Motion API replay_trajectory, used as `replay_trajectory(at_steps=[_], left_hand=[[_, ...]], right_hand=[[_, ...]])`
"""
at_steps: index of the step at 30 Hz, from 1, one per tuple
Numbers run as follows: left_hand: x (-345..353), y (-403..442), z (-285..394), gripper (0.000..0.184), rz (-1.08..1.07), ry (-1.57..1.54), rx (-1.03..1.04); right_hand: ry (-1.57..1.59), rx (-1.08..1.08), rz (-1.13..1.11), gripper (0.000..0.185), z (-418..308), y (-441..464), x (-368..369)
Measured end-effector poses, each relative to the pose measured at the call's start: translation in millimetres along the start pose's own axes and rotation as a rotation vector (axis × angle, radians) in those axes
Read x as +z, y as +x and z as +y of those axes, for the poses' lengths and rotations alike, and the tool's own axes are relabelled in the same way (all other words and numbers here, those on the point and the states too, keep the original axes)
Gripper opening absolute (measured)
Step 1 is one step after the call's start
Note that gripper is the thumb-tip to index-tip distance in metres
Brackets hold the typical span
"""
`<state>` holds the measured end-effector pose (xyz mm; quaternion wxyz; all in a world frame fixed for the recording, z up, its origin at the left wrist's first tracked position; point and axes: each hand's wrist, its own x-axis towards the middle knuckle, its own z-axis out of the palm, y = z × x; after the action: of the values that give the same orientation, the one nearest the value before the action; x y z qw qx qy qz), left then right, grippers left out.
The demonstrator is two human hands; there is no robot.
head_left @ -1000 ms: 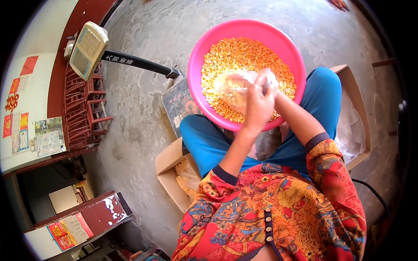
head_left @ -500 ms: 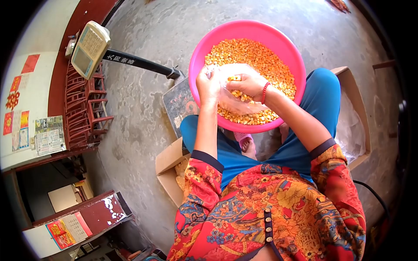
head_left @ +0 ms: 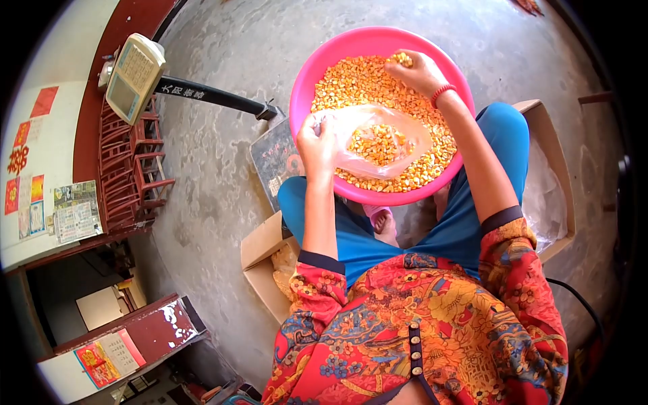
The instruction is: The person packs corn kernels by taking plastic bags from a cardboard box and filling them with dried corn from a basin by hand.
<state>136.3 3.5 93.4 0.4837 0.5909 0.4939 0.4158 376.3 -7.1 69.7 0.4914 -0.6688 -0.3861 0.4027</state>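
A pink basin point(head_left: 364, 40) full of orange-yellow corn kernels point(head_left: 351, 77) stands in front of my knees. My left hand point(head_left: 318, 145) is closed on the gathered edge of a clear plastic bag point(head_left: 351, 120) at the basin's left side. The bag lies over the corn with its mouth spread toward the right, and kernels show within it. At the far right of the basin, my right hand point(head_left: 422, 74), with a red bracelet on its wrist, is closed around a handful of kernels point(head_left: 403, 60), apart from the bag.
A platform scale point(head_left: 266, 162) sits left of the basin, its black post leading to a display point(head_left: 135, 77). Cardboard boxes stand by both legs, the right box point(head_left: 560, 182) holding clear plastic. Stacked red stools point(head_left: 135, 169) line the left wall. A black cable point(head_left: 580, 304) runs at right.
My right hand has moved from the bag's mouth up and right to the basin's far side, with kernels in it. My left hand still holds the bag, which now lies lower and wider.
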Motion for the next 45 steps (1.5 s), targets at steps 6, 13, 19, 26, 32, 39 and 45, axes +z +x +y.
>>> replay_trajectory(at_steps=[6, 13, 19, 26, 32, 39, 45], left_hand=[[-17.3, -9.8, 33.8, 0.010, 0.080, -0.013, 0.121], [-30.4, -10.4, 58.9, 0.009, 0.176, -0.001, 0.236], [-31.4, -14.8, 87.8, 0.008, 0.245, -0.055, 0.243], [-26.8, -26.8, 119.5, 0.011, 0.298, -0.183, 0.239], [-28.8, -13.8, 102.8, 0.013, 0.201, -0.242, 0.230], [-35.4, -32.7, 147.6, 0.017, 0.256, -0.092, 0.439], [-18.5, -49.4, 161.5, 0.023, 0.051, 0.018, 0.498]], right_hand=[[-0.563, -0.246, -0.277, 0.035, -15.6, -19.9, -8.1], [-0.792, -0.351, -0.792, 0.026, -35.7, -52.7, 2.8], [-0.187, -0.160, -0.787, 0.016, -76.2, -64.2, -8.7], [0.366, -0.375, -0.754, 0.026, -81.2, -65.9, -19.7], [-0.805, -0.503, -0.408, 0.020, -50.0, -78.5, 32.1], [0.468, -0.494, -0.385, 0.022, -75.7, -66.6, -5.1], [0.533, -0.497, -0.375, 0.031, -80.3, -71.2, -6.2]])
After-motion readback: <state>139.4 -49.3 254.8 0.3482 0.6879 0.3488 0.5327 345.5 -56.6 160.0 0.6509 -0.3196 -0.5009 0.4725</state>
